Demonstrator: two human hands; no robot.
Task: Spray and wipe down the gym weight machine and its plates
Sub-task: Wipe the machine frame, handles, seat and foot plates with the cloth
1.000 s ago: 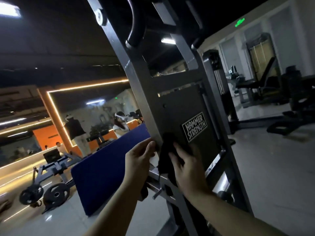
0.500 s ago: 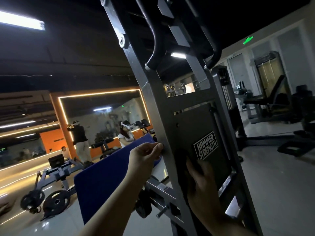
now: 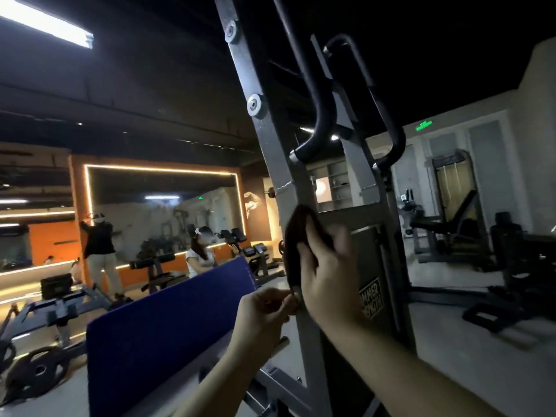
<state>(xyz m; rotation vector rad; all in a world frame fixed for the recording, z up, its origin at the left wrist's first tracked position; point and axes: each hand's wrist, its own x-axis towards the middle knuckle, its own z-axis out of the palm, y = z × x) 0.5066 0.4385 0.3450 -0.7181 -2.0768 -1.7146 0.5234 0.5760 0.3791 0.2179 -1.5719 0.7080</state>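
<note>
Head view: the weight machine (image 3: 355,224) fills the middle, and its grey steel upright (image 3: 270,145) has its long axis running from the bottom centre up to the top edge, with the upper end leaning left. The post is flat-faced, matte and painted, with two round bolts (image 3: 255,105) set in it. Two black tubular handles (image 3: 323,115) curve down beside it like hooks. To the right of the post sits a dark flat panel (image 3: 373,254) carrying a tilted badge (image 3: 371,299) that reads HAMMER STRENGTH.

A dark, soft cloth (image 3: 296,233) lies against the upright at mid-height, its length following the post. The right hand (image 3: 326,275) reaches up from the lower right with the forearm slanting along the post. Its fingers are fairly straight and point upward, laid over the cloth and pressing it to the metal; they are blurred.

The left hand (image 3: 263,311) comes up from the bottom centre, wrist bent and fingers curled. Its fingertips meet the upright's left edge right at the cloth's lower end. Whether they pinch the cloth or the post cannot be told.

A blue padded board (image 3: 168,326) slants left of the arms. A round black weight plate (image 3: 36,371) sits at the lower left on another machine.
</note>
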